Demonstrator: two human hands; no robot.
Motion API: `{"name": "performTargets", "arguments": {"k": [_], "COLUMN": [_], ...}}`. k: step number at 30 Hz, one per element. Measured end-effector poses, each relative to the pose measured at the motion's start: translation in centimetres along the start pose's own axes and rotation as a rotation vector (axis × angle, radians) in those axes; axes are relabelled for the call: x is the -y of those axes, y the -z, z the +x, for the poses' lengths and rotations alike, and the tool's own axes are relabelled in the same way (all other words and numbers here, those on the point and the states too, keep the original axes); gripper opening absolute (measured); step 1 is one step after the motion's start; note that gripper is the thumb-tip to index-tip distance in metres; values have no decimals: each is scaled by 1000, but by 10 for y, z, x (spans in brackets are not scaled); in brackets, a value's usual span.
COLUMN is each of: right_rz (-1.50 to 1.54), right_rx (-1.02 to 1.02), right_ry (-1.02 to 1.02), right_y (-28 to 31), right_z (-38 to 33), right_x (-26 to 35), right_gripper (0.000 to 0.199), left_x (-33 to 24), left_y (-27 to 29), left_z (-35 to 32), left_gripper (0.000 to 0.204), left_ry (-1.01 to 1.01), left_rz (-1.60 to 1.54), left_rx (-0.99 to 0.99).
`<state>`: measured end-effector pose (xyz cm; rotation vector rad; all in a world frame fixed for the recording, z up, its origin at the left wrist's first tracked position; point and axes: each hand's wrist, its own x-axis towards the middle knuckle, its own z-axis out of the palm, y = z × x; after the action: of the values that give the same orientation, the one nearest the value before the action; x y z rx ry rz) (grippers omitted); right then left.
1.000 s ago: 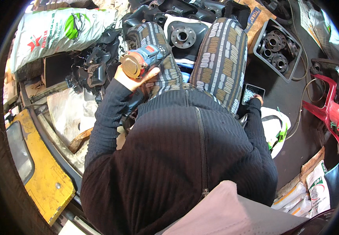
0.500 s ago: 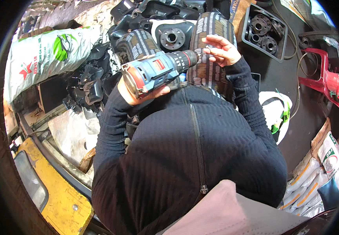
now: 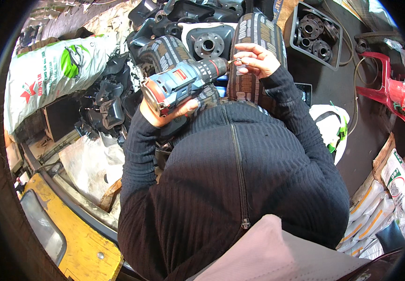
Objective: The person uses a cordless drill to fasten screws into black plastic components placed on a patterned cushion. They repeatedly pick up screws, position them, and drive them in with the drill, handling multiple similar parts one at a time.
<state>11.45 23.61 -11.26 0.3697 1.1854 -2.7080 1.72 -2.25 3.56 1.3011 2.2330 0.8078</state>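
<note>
A blue and grey cordless drill [image 3: 183, 77] with a red-orange rear lies across my lap area, its chuck facing right. My left hand [image 3: 165, 117] is wrapped round the drill's handle from below. Close to the chuck's mouth, my right hand [image 3: 261, 62] pinches a small thin metal piece [image 3: 233, 61] that shows at the chuck's tip. Its exact kind is too small to tell. Just beyond the drill, a dark round metal flange [image 3: 209, 45] with a centre hole and several smaller holes sits in a black moulded part between my patterned trouser legs.
More black moulded parts [image 3: 190, 11] are heaped beyond my knees, others [image 3: 111, 110] at the left. A grey bin [image 3: 337, 61] of metal flanges stands at the far right, near a red plastic stool [image 3: 390, 91]. White sacks lie on both sides; a yellow panel [image 3: 90, 239] is near left.
The drill has shifted slightly left and nearer. My right hand has moved a little left, its fingers now pinching the thin piece at the chuck's tip instead of being spread beside it.
</note>
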Motion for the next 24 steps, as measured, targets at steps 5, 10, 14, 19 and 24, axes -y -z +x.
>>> {"name": "performTargets", "arguments": {"k": [5,10,14,19,24], "right_rz": [-84,-155,244,482,518], "right_rx": [53,97,-152,-318,-327], "right_ry": [-51,-163,-141,-473,-475], "right_y": [-3,5,3,2,8], "right_z": [6,15,25,37,45], "right_x": [5,5,-35,-92,-93], "right_gripper": [41,53,69,67,47], "left_x": [0,1,23,64,87], "left_y": [2,1,-10,-32,-49], "left_z": [1,6,21,35,55], "left_gripper": [46,40,29,47,51], "left_ry": [-104,-86,-116,306,356], "left_rz": [150,121,224,86,206], "left_rx": [-19,11,-11,71,181]}}
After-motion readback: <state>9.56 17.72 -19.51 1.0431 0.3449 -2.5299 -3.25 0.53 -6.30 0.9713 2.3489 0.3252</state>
